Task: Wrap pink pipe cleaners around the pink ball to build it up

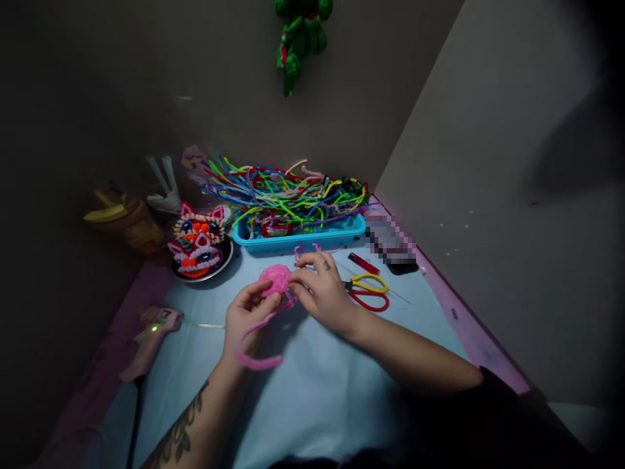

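A pink ball of coiled pipe cleaner [275, 279] is held above the light blue table cover [312, 391] between both hands. My left hand [247, 316] pinches its lower left side. A loose pink pipe cleaner tail [256, 360] loops down under that wrist. My right hand [322, 293] has its fingers closed on the right side of the ball, pressing the strand there.
A blue tray [312, 236] piled with several coloured pipe cleaners stands behind the hands. A pipe cleaner lion head [198, 247] sits on a dish at left. Yellow and red scissors [368, 292], a red lighter [362, 263] and a phone [393, 244] lie at right. A pink glue gun [151, 335] rests at left.
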{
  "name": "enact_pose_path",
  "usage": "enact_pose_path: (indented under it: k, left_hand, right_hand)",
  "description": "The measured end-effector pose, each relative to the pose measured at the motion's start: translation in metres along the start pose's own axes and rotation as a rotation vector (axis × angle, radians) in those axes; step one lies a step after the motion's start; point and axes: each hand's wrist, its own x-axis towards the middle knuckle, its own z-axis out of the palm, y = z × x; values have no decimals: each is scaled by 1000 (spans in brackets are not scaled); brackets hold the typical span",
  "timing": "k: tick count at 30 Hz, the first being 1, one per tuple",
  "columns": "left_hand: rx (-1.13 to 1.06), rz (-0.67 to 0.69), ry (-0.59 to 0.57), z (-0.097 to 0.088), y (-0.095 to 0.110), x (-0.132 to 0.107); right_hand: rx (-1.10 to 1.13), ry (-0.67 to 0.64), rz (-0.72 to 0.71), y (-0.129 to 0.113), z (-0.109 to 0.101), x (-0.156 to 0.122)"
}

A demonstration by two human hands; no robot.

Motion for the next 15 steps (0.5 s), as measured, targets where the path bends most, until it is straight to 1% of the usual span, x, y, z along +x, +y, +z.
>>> enact_pose_path:
  k: [3, 8, 11, 15]
  left_hand:
    - [16, 8, 7, 1, 0, -1]
    - [-93, -1, 54, 6, 1, -4]
    - [-122, -14, 73, 8, 2, -4]
    - [-128, -4, 87, 9, 3, -3]
  right_hand:
    - [-32, 61, -39, -1, 3, -3]
    - [-40, 124, -113, -3, 6, -9]
    - [20, 135, -93, -5, 8, -10]
    - [179, 123, -44, -9, 13, -10]
